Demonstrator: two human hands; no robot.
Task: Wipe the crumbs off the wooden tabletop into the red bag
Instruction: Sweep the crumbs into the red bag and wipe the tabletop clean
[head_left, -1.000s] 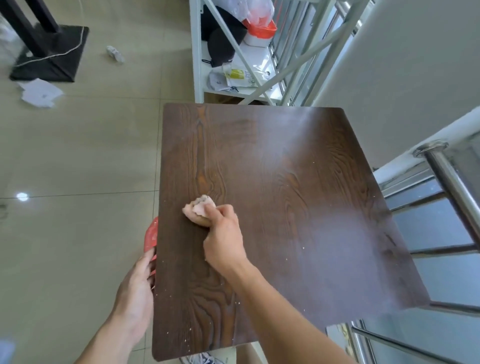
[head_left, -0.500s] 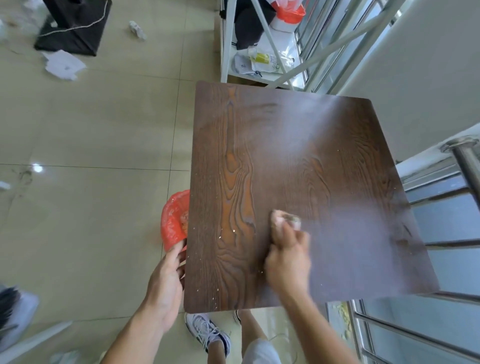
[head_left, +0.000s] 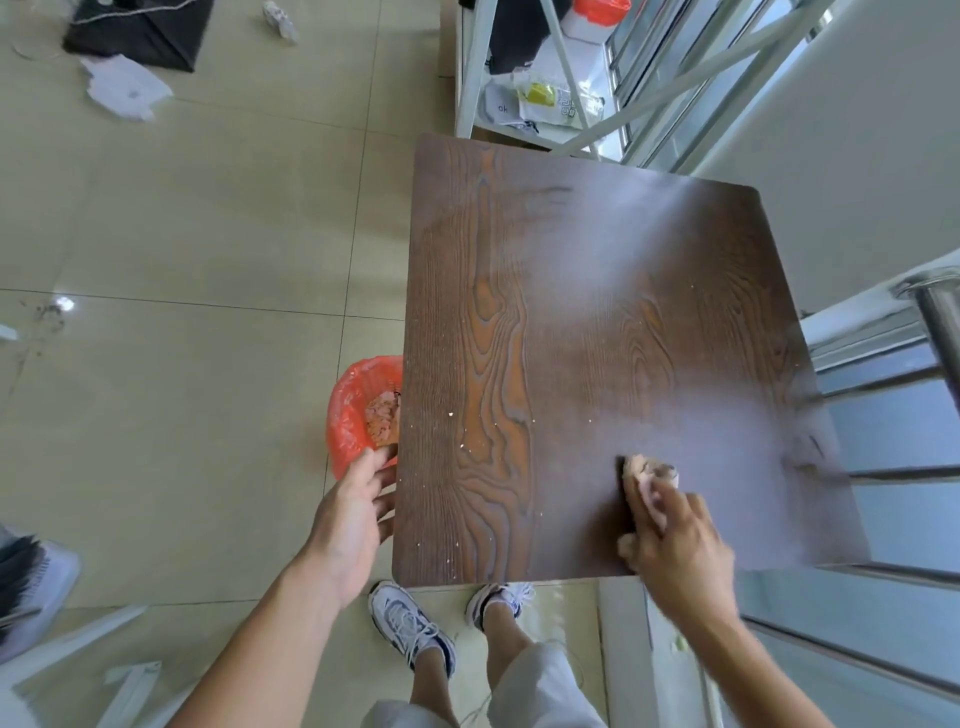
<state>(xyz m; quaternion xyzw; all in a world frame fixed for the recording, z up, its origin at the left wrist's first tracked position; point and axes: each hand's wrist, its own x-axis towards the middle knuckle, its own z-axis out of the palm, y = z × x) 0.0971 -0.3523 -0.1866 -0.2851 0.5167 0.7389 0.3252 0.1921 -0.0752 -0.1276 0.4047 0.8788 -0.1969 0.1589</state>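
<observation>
The dark wooden tabletop (head_left: 597, 312) fills the middle of the view, with small white crumbs (head_left: 451, 414) scattered along its left side and near edge. My right hand (head_left: 675, 540) presses a crumpled pinkish cloth (head_left: 647, 475) flat on the near right part of the top. The red bag (head_left: 353, 410) hangs open against the table's left edge, with a brownish lump inside. My left hand (head_left: 353, 514) grips the bag's near rim just beside the table edge.
A white metal rack (head_left: 519, 67) with packets stands beyond the table's far edge. A steel railing (head_left: 935, 322) and glass panels run along the right. Papers (head_left: 124, 88) and a black stand base (head_left: 140, 31) lie on the tiled floor at far left. My shoes (head_left: 410, 623) show below the table.
My right hand has slid the cloth from the table's left-middle across to its near right part. The left hand stays on the red bag, of which more now shows.
</observation>
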